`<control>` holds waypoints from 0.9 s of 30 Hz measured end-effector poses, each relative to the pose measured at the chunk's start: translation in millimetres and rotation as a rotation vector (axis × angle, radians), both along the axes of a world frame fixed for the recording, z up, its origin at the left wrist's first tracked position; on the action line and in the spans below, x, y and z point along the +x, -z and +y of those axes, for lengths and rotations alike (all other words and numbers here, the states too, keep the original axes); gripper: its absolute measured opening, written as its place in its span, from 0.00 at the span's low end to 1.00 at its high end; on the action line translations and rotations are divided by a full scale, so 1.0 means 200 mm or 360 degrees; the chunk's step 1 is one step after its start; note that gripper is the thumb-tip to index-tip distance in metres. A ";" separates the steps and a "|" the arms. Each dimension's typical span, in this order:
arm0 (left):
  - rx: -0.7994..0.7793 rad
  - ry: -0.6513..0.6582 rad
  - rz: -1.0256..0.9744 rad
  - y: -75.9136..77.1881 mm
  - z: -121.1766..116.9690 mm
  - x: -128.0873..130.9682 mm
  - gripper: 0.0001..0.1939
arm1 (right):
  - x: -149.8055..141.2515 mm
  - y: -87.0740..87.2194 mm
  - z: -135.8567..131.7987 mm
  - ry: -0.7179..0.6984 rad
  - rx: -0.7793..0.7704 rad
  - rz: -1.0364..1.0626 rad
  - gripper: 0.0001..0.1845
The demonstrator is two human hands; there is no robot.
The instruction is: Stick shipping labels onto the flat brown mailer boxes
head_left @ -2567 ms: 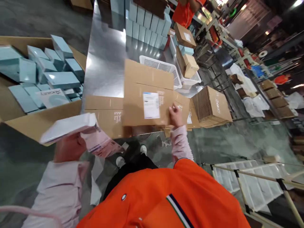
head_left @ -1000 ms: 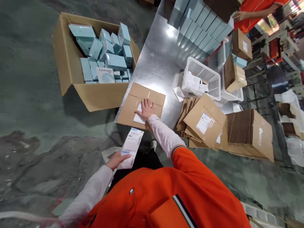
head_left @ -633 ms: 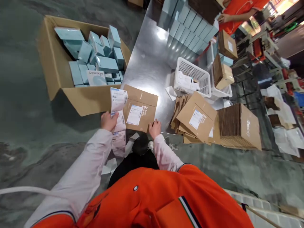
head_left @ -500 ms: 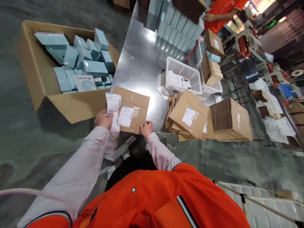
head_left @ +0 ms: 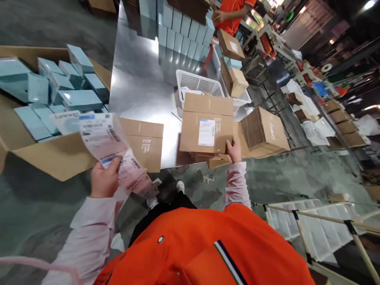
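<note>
Shiny metal table [head_left: 133,71] bears a flat carton [head_left: 145,148] at its near edge, overhanging slightly. Beside it, the right hand [head_left: 235,150] pinches a labelled carton [head_left: 190,130] by one corner over other cartons [head_left: 218,161]; that one-sided hold could let it tilt or slide off. The left hand [head_left: 103,180] pinches a label strip [head_left: 127,168], whose loose ends could snag on the large box's flap [head_left: 56,158].

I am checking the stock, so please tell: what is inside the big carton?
Blue boxes and a printed piece are inside the carton; the labels in the left hand hide part of it. What lies beneath cannot be seen.
</note>
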State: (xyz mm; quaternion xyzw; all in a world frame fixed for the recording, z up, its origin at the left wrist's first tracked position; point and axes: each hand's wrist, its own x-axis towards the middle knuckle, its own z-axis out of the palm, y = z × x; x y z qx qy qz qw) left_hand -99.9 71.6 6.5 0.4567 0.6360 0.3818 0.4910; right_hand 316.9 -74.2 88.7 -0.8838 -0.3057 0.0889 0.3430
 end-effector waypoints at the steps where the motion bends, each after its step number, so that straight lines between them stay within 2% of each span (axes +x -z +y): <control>1: -0.0030 0.0002 -0.0052 0.00 -0.04 0.02 0.17 | -0.01 -0.03 -0.01 0.0052 -0.0092 -0.0068 0.33; 2: -0.0057 0.0002 -0.0114 0.00 -0.08 0.04 0.17 | -0.07 -0.04 0.00 0.0053 -0.0144 -0.0097 0.36; 4: -0.0118 0.0038 -0.0257 -0.01 -0.16 0.09 0.20 | -0.30 0.03 0.08 -0.0230 -0.0171 0.0117 0.40; 5: -0.0156 0.0089 -0.0323 -0.01 -0.20 0.11 0.22 | -0.46 0.09 0.13 -0.0452 -0.0182 0.0280 0.40; 6: -0.0202 0.0178 -0.0365 -0.02 -0.24 0.13 0.24 | -0.63 0.17 0.18 -0.0834 -0.0169 0.0692 0.45; 7: -0.0258 0.0291 -0.0386 -0.03 -0.26 0.14 0.26 | -0.80 0.25 0.22 -0.1093 -0.0076 0.1052 0.47; 9: -0.0370 0.0493 -0.0388 -0.05 -0.29 0.12 0.30 | -1.09 0.40 0.25 -0.1084 0.0202 0.1408 0.33; 11: -0.0401 0.0506 -0.0404 -0.05 -0.27 0.06 0.34 | -1.28 0.49 0.24 -0.1001 0.0252 0.1552 0.26; 13: -0.0363 0.0343 -0.0461 -0.05 -0.24 -0.01 0.34 | -1.35 0.53 0.24 -0.1121 0.0090 0.1636 0.27; 16: -0.0346 0.0218 -0.0481 -0.01 -0.22 -0.09 0.30 | -1.33 0.51 0.30 -0.1239 0.0029 0.1561 0.31; 18: -0.0380 0.0248 -0.0472 0.04 -0.23 -0.11 0.29 | -1.30 0.48 0.38 -0.1242 0.0042 0.1365 0.25; 21: -0.0381 0.0213 -0.0499 0.12 -0.28 -0.10 0.28 | -1.29 0.49 0.46 -0.1391 -0.0091 0.1126 0.16; 24: -0.0330 0.0056 -0.0370 0.20 -0.30 -0.08 0.24 | -1.33 0.57 0.47 -0.1363 -0.0100 0.1018 0.15; 27: -0.0349 -0.0054 -0.0203 0.29 -0.27 -0.08 0.24 | -1.37 0.67 0.54 -0.1264 -0.0120 0.0986 0.13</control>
